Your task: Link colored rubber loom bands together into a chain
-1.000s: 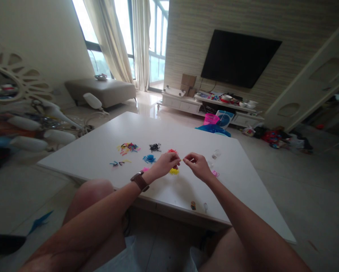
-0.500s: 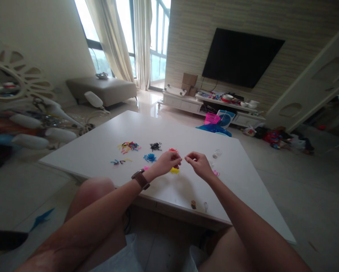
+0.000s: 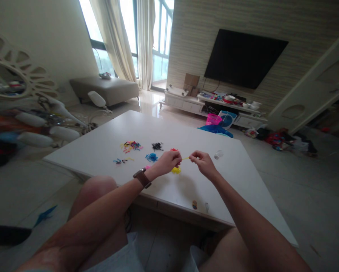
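My left hand (image 3: 170, 160) and my right hand (image 3: 201, 161) are raised over the white table (image 3: 228, 189), fingers pinched. A thin yellow band (image 3: 185, 158) stretches between their fingertips. Below my left hand is a yellow pile (image 3: 175, 170), with a red pile (image 3: 174, 150) just behind it and a partly covered pink pile (image 3: 148, 167) by the wrist. Further left are a blue pile (image 3: 151, 157), a black pile (image 3: 157, 146) and a mixed-colour pile (image 3: 131, 146). A few loose pieces (image 3: 121, 161) lie nearer the left edge.
A small clear container (image 3: 218, 154) lies right of my hands. Near the front edge are a small yellow-and-dark item (image 3: 194, 204) and a small clear item (image 3: 207, 206). Beyond the table stand a pink basket (image 3: 214, 119) and a low cabinet (image 3: 183, 104).
My right hand has moved slightly right, away from my left hand, and the yellow band now shows stretched between them. The view has shifted a little.
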Demonstrator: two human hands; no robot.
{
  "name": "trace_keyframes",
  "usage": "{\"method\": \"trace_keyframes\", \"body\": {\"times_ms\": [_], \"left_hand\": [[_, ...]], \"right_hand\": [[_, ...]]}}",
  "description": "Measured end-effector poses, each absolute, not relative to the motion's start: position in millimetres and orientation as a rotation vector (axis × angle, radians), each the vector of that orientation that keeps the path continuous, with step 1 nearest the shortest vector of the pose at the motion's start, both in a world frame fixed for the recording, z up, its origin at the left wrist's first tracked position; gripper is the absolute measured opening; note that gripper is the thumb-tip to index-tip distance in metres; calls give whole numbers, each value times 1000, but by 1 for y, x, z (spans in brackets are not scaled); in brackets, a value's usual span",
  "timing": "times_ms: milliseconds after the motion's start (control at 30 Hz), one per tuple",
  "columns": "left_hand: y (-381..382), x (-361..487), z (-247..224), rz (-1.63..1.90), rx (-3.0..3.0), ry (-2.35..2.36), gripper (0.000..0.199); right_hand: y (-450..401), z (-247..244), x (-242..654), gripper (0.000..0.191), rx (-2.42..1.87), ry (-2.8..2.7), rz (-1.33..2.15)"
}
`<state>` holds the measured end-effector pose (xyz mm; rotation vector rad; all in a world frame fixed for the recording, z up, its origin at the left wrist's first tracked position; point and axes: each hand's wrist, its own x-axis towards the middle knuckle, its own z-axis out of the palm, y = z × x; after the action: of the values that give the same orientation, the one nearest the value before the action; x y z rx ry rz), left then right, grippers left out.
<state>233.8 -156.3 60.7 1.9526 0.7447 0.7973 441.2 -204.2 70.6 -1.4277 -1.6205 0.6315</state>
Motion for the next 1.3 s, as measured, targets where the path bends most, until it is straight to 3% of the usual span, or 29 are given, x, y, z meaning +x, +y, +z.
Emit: {"method": "trace_keyframes", "body": {"times_ms": [367, 667, 900, 1300], "left_hand": [[-151, 236, 50, 764, 1915, 734, 17], [-123, 227, 25, 631, 2169, 1070, 19], [-118, 231, -8, 579, 2288, 1110, 16], [-116, 235, -14, 554, 2394, 1071, 28]], "right_hand": [[-207, 76, 439, 19, -1426, -1808, 547], [-207, 83, 471, 21, -1505, -1588, 393], [-215, 80, 468, 12, -1507, -2024, 142], [-218, 80, 469, 13, -1500, -2166, 206]]}}
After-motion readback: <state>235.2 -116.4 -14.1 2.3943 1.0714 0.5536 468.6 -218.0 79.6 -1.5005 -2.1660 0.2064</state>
